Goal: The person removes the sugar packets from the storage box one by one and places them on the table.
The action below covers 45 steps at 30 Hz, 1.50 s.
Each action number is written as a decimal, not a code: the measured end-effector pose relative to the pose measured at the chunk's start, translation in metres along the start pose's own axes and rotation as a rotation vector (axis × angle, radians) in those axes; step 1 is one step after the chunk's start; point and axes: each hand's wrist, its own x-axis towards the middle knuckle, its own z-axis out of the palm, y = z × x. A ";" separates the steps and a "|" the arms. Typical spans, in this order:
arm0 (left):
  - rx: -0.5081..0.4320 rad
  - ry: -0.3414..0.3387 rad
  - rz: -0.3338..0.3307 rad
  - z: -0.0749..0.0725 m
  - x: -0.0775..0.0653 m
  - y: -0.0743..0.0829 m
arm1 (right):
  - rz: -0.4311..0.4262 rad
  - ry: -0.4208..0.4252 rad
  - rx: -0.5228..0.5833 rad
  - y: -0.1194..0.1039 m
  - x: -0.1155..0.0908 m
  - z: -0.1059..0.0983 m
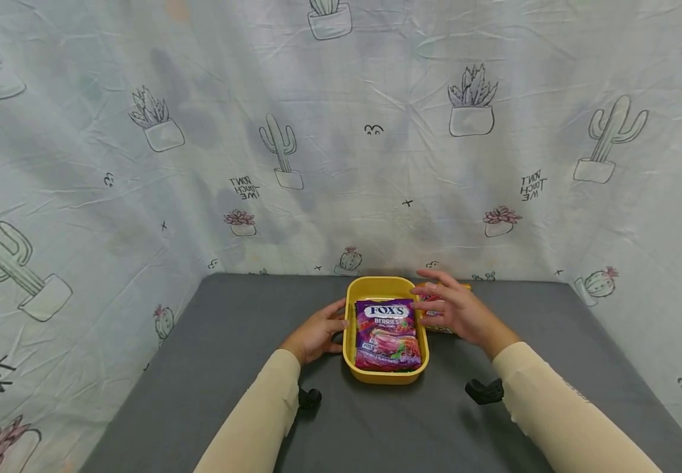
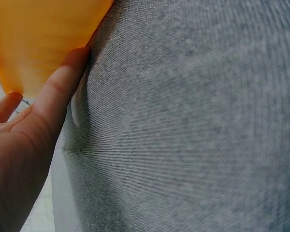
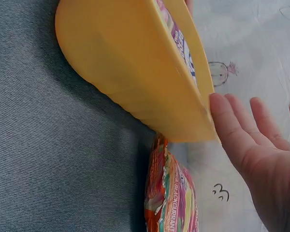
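A yellow rectangular tub (image 1: 385, 378) stands on the grey table in the head view. Inside it lies a purple Fox's Berries candy bag (image 1: 388, 335), label facing up. My left hand (image 1: 316, 334) rests its fingertips against the tub's left wall, fingers fairly straight; the left wrist view shows the thumb (image 2: 63, 82) along the yellow side. Over the tub's right rim is my right hand (image 1: 459, 312), fingers spread, and in the right wrist view its thumb (image 3: 227, 121) is at the rim. A second candy bag (image 3: 176, 193), orange and red, lies beside the tub, partly behind the right hand.
The grey table (image 1: 246, 315) reaches back to a pale curtain (image 1: 329, 217) printed with cacti and potted plants. Black wrist mounts (image 1: 485, 391) stick out beneath the sleeves.
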 end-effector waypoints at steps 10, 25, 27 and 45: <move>0.011 0.007 0.024 0.005 -0.006 -0.005 | 0.068 -0.022 -0.087 0.000 -0.009 0.024; -0.001 0.080 0.026 0.036 -0.033 -0.017 | 0.159 -0.044 -0.347 0.001 -0.034 0.059; -0.007 0.093 0.027 0.042 -0.039 -0.018 | 0.160 -0.040 -0.372 0.001 -0.039 0.062; 0.001 0.085 0.046 0.046 -0.040 -0.022 | 0.179 0.285 -0.494 0.032 -0.033 0.094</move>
